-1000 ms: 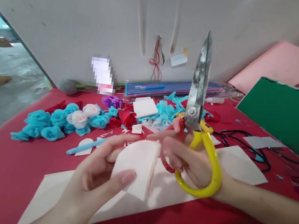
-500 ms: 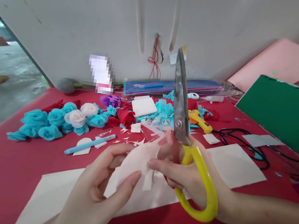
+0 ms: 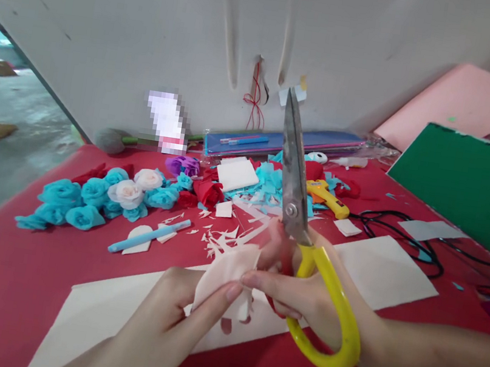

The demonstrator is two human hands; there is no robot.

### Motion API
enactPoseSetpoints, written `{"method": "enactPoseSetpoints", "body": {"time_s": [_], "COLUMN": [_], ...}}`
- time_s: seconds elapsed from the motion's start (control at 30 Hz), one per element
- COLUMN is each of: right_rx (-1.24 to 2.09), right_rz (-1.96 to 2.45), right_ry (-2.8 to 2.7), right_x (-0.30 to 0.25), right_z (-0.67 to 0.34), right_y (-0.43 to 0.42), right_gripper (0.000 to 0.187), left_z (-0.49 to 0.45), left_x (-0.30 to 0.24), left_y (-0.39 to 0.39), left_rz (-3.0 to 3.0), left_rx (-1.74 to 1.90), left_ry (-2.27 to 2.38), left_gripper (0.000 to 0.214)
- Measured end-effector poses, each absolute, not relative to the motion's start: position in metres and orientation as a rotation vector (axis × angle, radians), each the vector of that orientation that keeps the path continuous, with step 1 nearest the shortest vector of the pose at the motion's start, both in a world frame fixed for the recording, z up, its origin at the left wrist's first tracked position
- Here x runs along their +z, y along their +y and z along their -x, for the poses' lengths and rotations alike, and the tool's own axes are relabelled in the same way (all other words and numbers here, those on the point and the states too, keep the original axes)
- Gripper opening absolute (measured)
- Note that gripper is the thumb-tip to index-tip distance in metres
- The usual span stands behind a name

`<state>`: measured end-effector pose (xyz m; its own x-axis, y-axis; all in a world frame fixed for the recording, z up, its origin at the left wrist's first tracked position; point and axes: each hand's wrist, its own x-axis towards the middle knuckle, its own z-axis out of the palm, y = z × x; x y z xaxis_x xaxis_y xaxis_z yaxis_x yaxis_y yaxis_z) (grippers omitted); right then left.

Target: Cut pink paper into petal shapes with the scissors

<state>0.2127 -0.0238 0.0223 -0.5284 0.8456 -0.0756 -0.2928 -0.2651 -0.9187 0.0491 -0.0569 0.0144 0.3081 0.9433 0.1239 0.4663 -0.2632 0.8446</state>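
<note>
A cut piece of white paper (image 3: 227, 267) with a rounded top edge is pinched between my two hands. My left hand (image 3: 180, 312) grips its lower left, thumb in front and fingers behind. With thumb and fingertips, my right hand (image 3: 302, 290) holds the paper's right edge. The same hand carries scissors (image 3: 298, 179) with a yellow and a red handle; their closed blades point up. Below the paper lies a large white sheet (image 3: 102, 303). A light blue pen (image 3: 149, 235) rests on another rounded paper piece (image 3: 139, 241) to the left.
Blue and white paper flowers (image 3: 86, 216) lie at left, near a phone (image 3: 166, 123) leaning on the wall. Blue scraps (image 3: 268, 181) and a yellow glue gun (image 3: 328, 199) are farther back. At right are black cord (image 3: 419, 249), a white sheet (image 3: 383, 271) and a green board (image 3: 469, 192).
My left hand has shifted its hold, its fingers moving behind the paper and the thumb pressing its front. The paper has tilted and dropped slightly. The scissors have lowered a little.
</note>
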Motion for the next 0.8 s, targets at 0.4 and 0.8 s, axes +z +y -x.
{"method": "enactPoseSetpoints", "body": {"time_s": [0.4,0.8], "right_rx": [1.763,1.587], "right_rz": [0.960,1.232], "right_ry": [-1.765,-2.239], "right_x": [0.014,0.025], "right_z": [-0.221,-0.219], "right_y": [-0.020,-0.037], "right_gripper": [0.029,0.030], "left_z": [-0.036,-0.033], "left_x": [0.020,0.012], "left_y": [-0.058,-0.059], "left_rz": [-1.795,-1.628], "left_rx": [1.231,1.386], "left_ry": [1.317,1.488], "left_gripper": [0.032,0.039]}}
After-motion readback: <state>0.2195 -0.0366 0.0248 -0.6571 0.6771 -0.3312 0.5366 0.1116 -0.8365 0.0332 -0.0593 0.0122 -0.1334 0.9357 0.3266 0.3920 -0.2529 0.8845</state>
